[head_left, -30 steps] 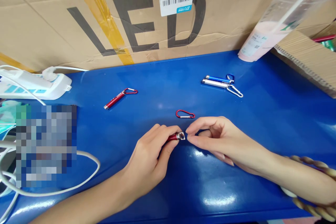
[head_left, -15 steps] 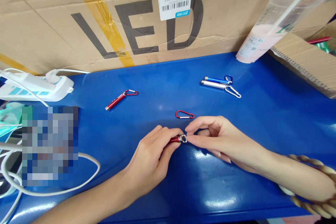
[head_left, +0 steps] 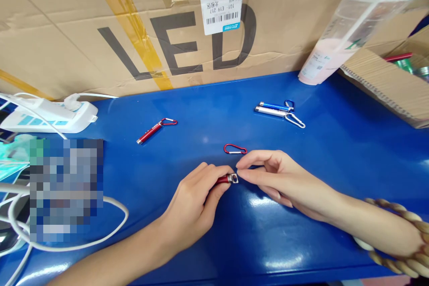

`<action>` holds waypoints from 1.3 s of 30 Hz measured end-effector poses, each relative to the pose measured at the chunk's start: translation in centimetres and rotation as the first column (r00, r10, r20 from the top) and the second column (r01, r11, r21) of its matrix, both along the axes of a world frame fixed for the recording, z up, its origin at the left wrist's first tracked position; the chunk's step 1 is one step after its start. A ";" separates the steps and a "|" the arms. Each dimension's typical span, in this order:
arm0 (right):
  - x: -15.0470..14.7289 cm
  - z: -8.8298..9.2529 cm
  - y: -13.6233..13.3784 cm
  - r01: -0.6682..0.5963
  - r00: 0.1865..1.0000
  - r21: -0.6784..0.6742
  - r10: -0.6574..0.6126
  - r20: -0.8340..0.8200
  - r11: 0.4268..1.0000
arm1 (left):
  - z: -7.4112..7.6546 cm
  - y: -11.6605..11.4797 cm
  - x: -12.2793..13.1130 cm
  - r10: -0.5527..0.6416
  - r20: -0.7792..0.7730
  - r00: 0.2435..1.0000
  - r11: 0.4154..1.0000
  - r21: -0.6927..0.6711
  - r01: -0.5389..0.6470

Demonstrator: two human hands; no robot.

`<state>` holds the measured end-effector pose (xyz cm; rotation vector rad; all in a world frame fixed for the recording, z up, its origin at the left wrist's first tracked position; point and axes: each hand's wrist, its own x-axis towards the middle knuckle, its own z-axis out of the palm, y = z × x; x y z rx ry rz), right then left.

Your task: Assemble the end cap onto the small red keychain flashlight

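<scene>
The step in hand looks like close work on the end of a small red flashlight [head_left: 222,180]. The left hand [head_left: 196,194] grips its barrel, thumb and index finger closed around it, so only a short stretch of red and the bright metal end [head_left: 234,178] show, pointing toward the right hand [head_left: 281,176]. That hand holds its thumb and index fingertip close together, a narrow gap between them, just beside the end; whether they pinch something tiny or touch the metal, I cannot tell. The next move, as I judge it, calls for a steady left grip and a light, well-aimed right fingertip.

The barrel looks smooth, perhaps painted metal; the end is silvery and squarish, with a dark round patch. A loose red clip [head_left: 235,153], a bent loop with a straight silver bar, lies near the right fingertips, joined to nothing. A second red flashlight [head_left: 150,133] lies farther left, its own clip [head_left: 169,119] attached. On the right, a blue flashlight [head_left: 275,106] and a silver flashlight [head_left: 270,111] lie side by side, slim and glossy. The table [head_left: 201,118] is slick, deep blue and reflective; behind it stands a dull, creased cardboard box [head_left: 284,31] with shiny yellow tape [head_left: 133,27]
</scene>
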<state>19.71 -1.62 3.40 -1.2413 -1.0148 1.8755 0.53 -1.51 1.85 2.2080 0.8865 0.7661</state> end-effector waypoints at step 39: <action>0.3 -0.1 0.0 0.074 0.989 -0.028 -0.077 -0.125 0.997 | 0.0 0.1 0.0 0.022 -0.018 1.000 1.000 0.014 -0.022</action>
